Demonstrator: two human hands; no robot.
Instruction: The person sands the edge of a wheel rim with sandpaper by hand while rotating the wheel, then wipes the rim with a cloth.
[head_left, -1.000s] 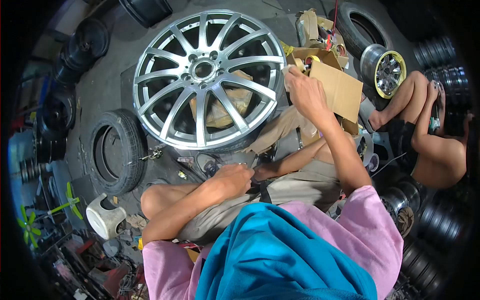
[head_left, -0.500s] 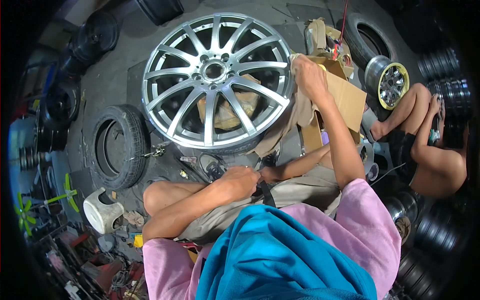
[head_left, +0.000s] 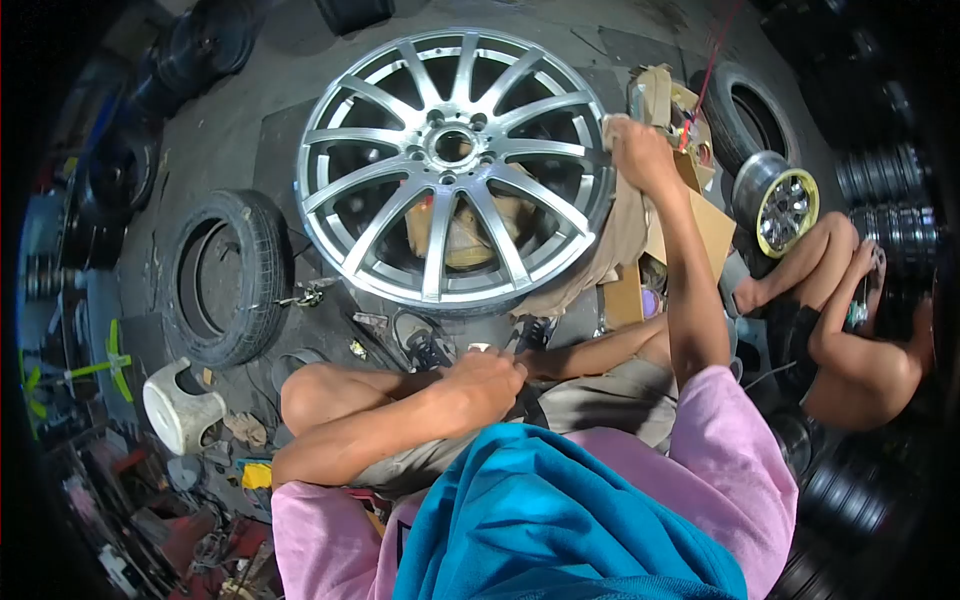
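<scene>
A large silver multi-spoke wheel (head_left: 453, 147) lies over a dark tyre in front of me, a brown wrapped bundle (head_left: 465, 235) showing between its spokes. My right hand (head_left: 640, 155) is closed on a small pale piece (head_left: 609, 130) at the right edge of the rim. Beige cloth (head_left: 618, 235) hangs below that hand, beside the wheel. Over my lap, my left hand (head_left: 485, 385) is curled closed, apart from the wheel. A small whitish thing (head_left: 481, 347) shows at its fingers, too little visible to identify.
Cardboard boxes (head_left: 700, 235) stand right of the wheel. A loose tyre (head_left: 225, 278) and a white plastic stool (head_left: 183, 408) are at the left. Near a yellow-lipped wheel (head_left: 786, 212), another person's bent legs and hands (head_left: 868, 262) show at the right. Stacked rims line both sides.
The view has shifted, so the wheel appears farther right. My right hand, still holding the pale piece, has come from over the box to the rim's edge. My left hand remains over my lap.
</scene>
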